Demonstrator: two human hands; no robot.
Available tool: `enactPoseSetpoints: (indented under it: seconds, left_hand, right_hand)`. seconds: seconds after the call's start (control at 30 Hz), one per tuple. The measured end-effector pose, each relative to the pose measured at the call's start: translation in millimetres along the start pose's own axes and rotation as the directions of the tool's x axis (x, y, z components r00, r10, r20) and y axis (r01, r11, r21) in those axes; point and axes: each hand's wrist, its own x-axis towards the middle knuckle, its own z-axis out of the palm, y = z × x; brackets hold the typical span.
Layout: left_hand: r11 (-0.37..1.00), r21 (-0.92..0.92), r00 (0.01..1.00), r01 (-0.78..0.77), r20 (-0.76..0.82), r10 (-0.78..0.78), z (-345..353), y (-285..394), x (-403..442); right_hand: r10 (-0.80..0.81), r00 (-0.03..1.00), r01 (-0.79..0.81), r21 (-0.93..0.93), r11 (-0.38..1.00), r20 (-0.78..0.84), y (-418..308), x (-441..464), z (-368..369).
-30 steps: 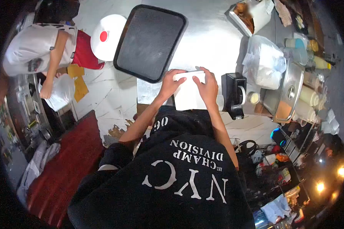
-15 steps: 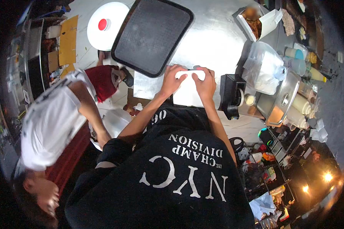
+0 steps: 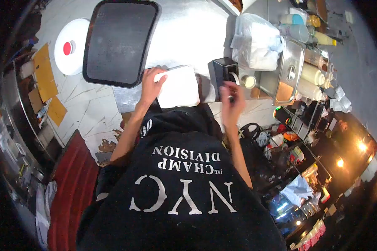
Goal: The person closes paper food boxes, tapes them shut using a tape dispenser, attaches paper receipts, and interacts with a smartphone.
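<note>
A white box (image 3: 179,88) lies at the table's near edge, close against my black shirt. My left hand (image 3: 152,85) holds its left upper corner, thumb on top. My right hand (image 3: 232,104) is off the box, to its right, at the near end of a black tape dispenser (image 3: 224,69). It is smeared by motion, so I cannot make out its fingers or whether it touches the dispenser. The roll in the dispenser shows partly above that hand.
A black tray (image 3: 118,44) lies on the metal table (image 3: 188,31), beside a white round lid with a red knob (image 3: 67,48). Right of the dispenser are a plastic bag (image 3: 255,46), a small cup (image 3: 249,81), a steel pan (image 3: 290,73) and several squeeze bottles.
My right hand has left the box and moved right to the tape dispenser. My left hand stays on the box. The view has turned, and the other person at the left is out of sight.
</note>
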Motion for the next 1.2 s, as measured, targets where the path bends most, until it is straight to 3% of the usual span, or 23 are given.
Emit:
enactPoseSetpoints:
  seconds: [0.07,0.17,0.37,0.4,0.5,0.53,0.63,0.77,0.8,0.9,1.1,1.2]
  left_hand:
    - [1.000,-0.008,1.000,0.012,-0.002,-0.012,1,2,0]
    - [0.999,0.021,1.000,0.031,0.002,-0.031,0,3,0]
    - [0.999,-0.014,0.999,0.039,0.017,-0.039,0,4,0]
    - [0.999,-0.015,0.999,0.036,0.013,-0.036,0,4,0]
    - [0.999,-0.004,0.999,0.051,0.015,-0.050,1,3,-2]
    - [0.999,-0.022,0.999,0.045,0.018,-0.045,0,2,-2]
    - [0.998,0.005,0.998,0.061,0.031,-0.061,0,2,-2]
    - [0.999,-0.005,0.999,0.043,0.026,-0.043,-1,1,0]
    - [0.999,-0.008,0.999,0.046,0.027,-0.045,0,-1,-1]
    - [0.998,-0.008,0.997,0.069,0.031,-0.068,-1,3,-2]
    - [0.998,-0.010,0.998,0.057,0.032,-0.057,-2,3,0]
    - [0.998,-0.019,0.998,0.060,0.031,-0.059,-2,1,-2]
  right_hand:
    - [0.057,0.989,-0.065,-0.058,0.996,-0.135,48,3,-46]
    - [0.212,0.976,-0.198,-0.203,0.959,0.051,108,-4,-86]
    - [0.285,0.915,-0.263,-0.114,0.958,0.285,152,-4,-78]
    - [0.303,0.923,-0.294,-0.077,0.953,0.236,154,-5,-73]
    - [0.322,0.890,-0.329,-0.036,0.944,0.323,151,-3,-77]
    - [0.327,0.914,-0.339,0.007,0.941,0.238,139,-7,-76]
    - [0.447,0.860,-0.500,0.225,0.836,0.247,113,-16,-90]
    - [0.511,0.819,-0.562,0.188,0.806,0.259,127,-38,-101]
    - [0.410,0.872,-0.476,0.267,0.838,0.266,148,-47,-99]
    - [0.516,0.805,-0.572,0.154,0.805,0.293,155,-51,-96]
    - [0.475,0.845,-0.522,0.187,0.832,0.248,154,-51,-84]
    - [0.541,0.794,-0.589,0.128,0.798,0.277,155,-49,-85]
